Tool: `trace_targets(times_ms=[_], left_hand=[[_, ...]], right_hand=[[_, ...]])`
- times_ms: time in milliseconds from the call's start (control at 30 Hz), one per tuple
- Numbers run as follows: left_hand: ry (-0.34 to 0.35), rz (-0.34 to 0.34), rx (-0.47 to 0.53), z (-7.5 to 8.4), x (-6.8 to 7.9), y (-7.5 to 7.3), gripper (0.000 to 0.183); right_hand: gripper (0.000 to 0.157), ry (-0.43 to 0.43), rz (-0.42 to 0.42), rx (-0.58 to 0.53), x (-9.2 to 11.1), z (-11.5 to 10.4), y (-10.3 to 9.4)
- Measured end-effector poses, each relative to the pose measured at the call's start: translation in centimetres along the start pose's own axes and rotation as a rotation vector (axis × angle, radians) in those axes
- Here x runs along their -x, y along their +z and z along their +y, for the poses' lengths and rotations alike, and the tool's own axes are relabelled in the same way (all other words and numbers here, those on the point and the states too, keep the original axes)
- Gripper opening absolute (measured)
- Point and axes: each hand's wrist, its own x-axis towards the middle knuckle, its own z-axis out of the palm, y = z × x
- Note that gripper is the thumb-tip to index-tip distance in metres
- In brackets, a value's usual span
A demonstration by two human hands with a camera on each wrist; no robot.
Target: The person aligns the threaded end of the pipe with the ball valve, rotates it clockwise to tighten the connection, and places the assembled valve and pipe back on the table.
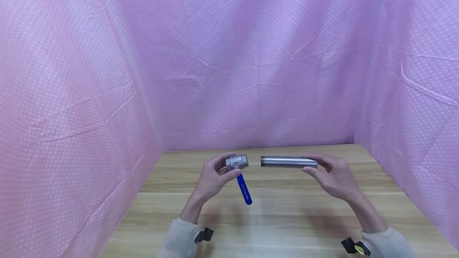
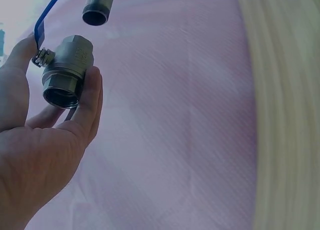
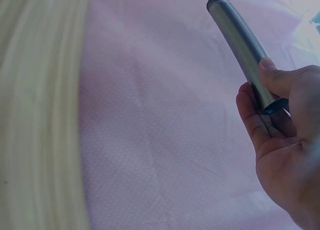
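In the head view my left hand (image 1: 211,179) grips a metal ball valve (image 1: 234,162) between thumb and fingers, its blue lever handle (image 1: 244,190) slanting down toward me. The left wrist view shows the open threaded bore of the valve (image 2: 67,70) facing the camera. To the right, my right hand (image 1: 335,176) pinches a steel pipe (image 1: 287,162) near its right end, holding it roughly level. The threaded left end of the pipe points at the valve, with a small gap between them. In the right wrist view the thumb lies along the pipe (image 3: 240,50).
Both hands are above a light wooden table (image 1: 276,218). Pink dotted cloth (image 1: 251,71) hangs at the back and on both sides. A black strap piece (image 1: 204,235) sits at the left cuff, another (image 1: 353,246) at the right cuff.
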Motion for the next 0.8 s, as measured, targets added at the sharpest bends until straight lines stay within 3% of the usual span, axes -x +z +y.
trace_targets(times_ms=[167,300,400,500,633,800], left_hand=[[0.056,-0.008,0.008,1.4,0.3,0.6,0.059],[0.094,-0.016,0.010,2.4,0.6,0.9,0.059],[0.118,-0.017,0.014,3.0,0.8,1.0,0.058],[0.142,-0.015,0.008,3.5,1.0,1.1,0.057],[0.177,-0.020,-0.001,4.2,1.4,1.1,0.060],[0.231,-0.024,0.029,4.9,1.6,1.3,0.064]], right_hand=[[0.053,-0.068,0.019,-0.042,-0.6,-0.9,-0.5],[0.058,-0.163,0.012,-0.152,-1.2,-1.4,-0.7],[0.050,-0.219,0.006,-0.199,-1.6,-1.6,-0.9],[0.036,-0.241,0.023,-0.171,-1.7,-1.8,-1.1],[0.052,-0.263,0.035,-0.157,-1.8,-2.2,-1.3],[0.051,-0.321,0.045,-0.179,-2.0,-2.7,-1.5]])
